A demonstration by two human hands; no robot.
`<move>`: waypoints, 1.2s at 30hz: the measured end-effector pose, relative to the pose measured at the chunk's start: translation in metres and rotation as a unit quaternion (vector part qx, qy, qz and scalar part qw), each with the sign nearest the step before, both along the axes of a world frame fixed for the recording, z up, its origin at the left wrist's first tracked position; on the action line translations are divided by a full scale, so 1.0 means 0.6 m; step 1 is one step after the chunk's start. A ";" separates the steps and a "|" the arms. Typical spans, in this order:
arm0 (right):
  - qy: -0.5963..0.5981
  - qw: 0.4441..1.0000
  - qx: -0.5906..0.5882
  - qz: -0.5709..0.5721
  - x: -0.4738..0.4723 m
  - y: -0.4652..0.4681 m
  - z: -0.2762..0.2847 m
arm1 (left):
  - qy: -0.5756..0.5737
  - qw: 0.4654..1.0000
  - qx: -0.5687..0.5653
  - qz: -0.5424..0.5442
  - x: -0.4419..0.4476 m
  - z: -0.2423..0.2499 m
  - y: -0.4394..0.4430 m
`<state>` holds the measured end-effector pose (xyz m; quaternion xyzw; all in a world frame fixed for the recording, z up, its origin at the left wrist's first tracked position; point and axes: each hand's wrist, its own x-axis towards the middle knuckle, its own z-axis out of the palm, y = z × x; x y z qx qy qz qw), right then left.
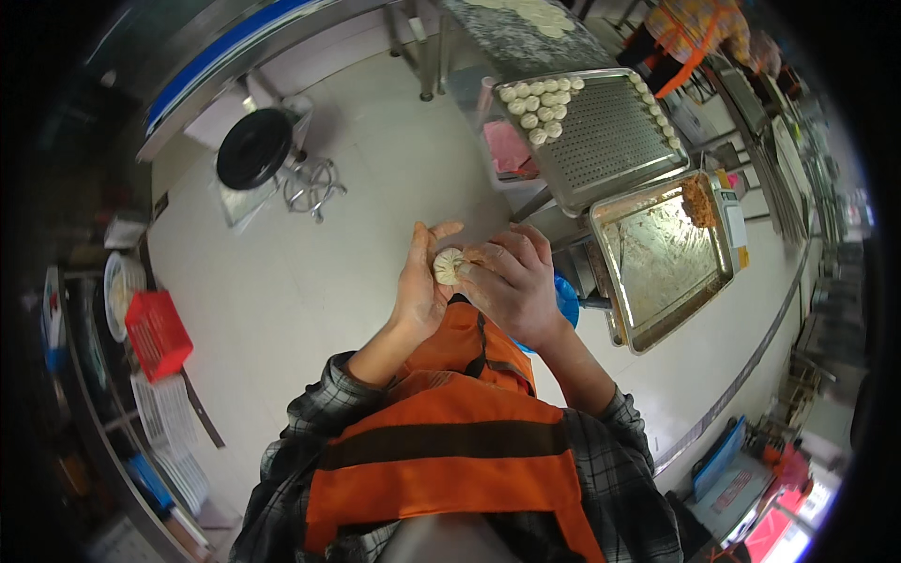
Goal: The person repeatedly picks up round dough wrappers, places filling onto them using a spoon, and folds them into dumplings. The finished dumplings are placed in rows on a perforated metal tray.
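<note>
A small pleated dough bun (446, 267) is held between my two hands in front of my orange apron. My left hand (418, 290) cradles it from the left, thumb and fingers around its side. The fingertips of my right hand (512, 280) pinch the bun at its right side, where the pleats gather. Flour whitens the fingers of both hands. Beyond my right hand, a perforated metal tray (598, 141) bears rows of similar pleated buns (540, 105). Nearer to me is a metal tray (662, 253) with brown minced filling (697, 200) heaped in its far right corner.
Flat dough rounds (542, 15) lie on a dark floured worktop (507, 42) at the top. A digital scale (733, 219) adjoins the filling tray. A round black stool (255, 149) and a red plastic basket (158, 334) stand at left. Another person (693, 35) bends at the upper right.
</note>
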<state>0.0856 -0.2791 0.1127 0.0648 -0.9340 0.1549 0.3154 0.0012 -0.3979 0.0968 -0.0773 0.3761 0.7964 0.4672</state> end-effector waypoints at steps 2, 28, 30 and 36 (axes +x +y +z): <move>-0.029 0.999 -0.031 -0.012 -0.038 0.043 -0.010 | -0.020 0.998 -0.019 -0.057 -0.060 -0.031 0.046; -0.038 0.757 -0.443 -0.480 -0.393 0.531 -0.139 | -0.016 0.901 -0.089 -0.425 -0.518 -0.172 0.671; -0.034 0.687 -0.488 -0.537 -0.384 0.600 -0.179 | -0.015 0.907 -0.093 -0.411 -0.548 -0.180 0.694; -0.071 0.652 -0.403 -0.638 -0.388 0.778 -0.349 | -0.020 0.916 -0.176 -0.361 -0.626 -0.192 0.700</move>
